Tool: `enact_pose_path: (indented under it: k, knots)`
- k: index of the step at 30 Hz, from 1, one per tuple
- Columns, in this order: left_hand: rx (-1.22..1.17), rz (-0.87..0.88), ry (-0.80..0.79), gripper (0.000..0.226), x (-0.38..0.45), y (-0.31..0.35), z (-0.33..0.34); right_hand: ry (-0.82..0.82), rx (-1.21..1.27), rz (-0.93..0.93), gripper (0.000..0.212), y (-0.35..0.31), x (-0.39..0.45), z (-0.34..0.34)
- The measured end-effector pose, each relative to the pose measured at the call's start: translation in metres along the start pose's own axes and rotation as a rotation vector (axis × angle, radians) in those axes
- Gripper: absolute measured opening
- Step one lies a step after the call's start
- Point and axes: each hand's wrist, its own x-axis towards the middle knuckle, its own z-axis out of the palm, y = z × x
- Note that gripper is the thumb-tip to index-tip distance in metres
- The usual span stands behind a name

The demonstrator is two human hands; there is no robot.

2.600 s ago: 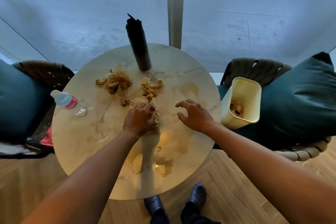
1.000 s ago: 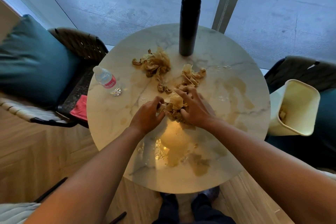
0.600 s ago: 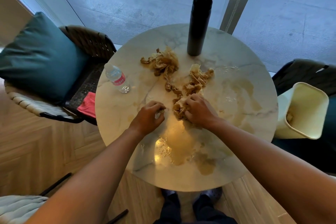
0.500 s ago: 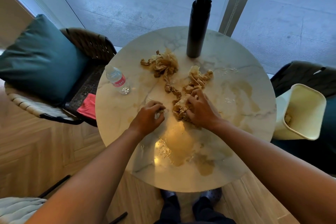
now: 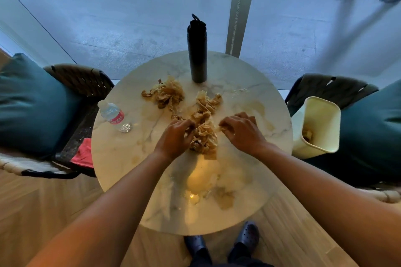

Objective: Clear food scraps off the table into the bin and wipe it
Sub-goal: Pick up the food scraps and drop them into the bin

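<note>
Step in hand, as I read it: gathering scraps, first half of the task. No wiping yet, and no cloth that I can identify as one.

Food scraps sit on the round marble table [image 5: 121, 158] in three clumps: near clump [image 5: 204, 136] between the hands, middle clump [image 5: 207, 102] just beyond it, far clump [image 5: 166, 94] toward the black flask [image 5: 197, 50]. Brownish smears on the table's right side and near edge.

Left hand [image 5: 175, 136]: knuckles up, fingers curled in against the left edge of the near clump. Grip looks closed on scraps, pinching at the pile. Right hand [image 5: 240, 131]: palm down just right of the clump, fingertips curled under; something pale shows at the fingertips, so probably a small pinch of scraps, but I can't tell for sure. Both forearms reach in from the near edge, converging on the clump.

Bin [image 5: 316, 128]: cream, tilted, resting on the chair seat just beside the table's right edge, some scraps already inside.

Next move calls for: a two-hand scoop of the near clump, carried right over the table edge and dropped into the bin. Material looks flaky and loose, so cup it to limit spillage onto the floor. Two clumps remain after that.

Water bottle [image 5: 114, 116] lies on the table's left side and will need shifting before the wipe.
</note>
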Motion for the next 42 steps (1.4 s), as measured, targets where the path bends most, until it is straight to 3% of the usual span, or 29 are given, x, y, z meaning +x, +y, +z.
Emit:
enact_pose_path:
  k: [5,15,28,34,37,39,42]
  knots:
    - [-0.09,0.085,-0.046,0.018,0.024,0.031,0.02,0.058,0.141,0.095,0.013,0.03,-0.025,-0.019]
    - [-0.136,0.244,-0.153,0.013,0.061,0.105,0.079,0.106,0.147,0.356,0.017,0.096,-0.085,-0.063]
    - [-0.141,0.345,-0.284,0.01,0.125,0.215,0.172,0.225,0.082,0.601,0.013,0.211,-0.141,-0.111]
    - [-0.212,0.336,-0.311,0.009,0.155,0.254,0.213,0.285,0.109,0.617,0.011,0.254,-0.141,-0.121]
    - [-0.237,0.299,-0.334,0.025,0.165,0.268,0.228,0.26,0.162,0.614,0.028,0.269,-0.137,-0.122]
    - [-0.178,0.291,-0.356,0.043,0.167,0.273,0.234,0.148,0.162,0.628,0.047,0.276,-0.136,-0.122]
    - [-0.065,0.286,-0.367,0.05,0.167,0.273,0.239,0.026,0.135,0.636,0.062,0.282,-0.135,-0.121]
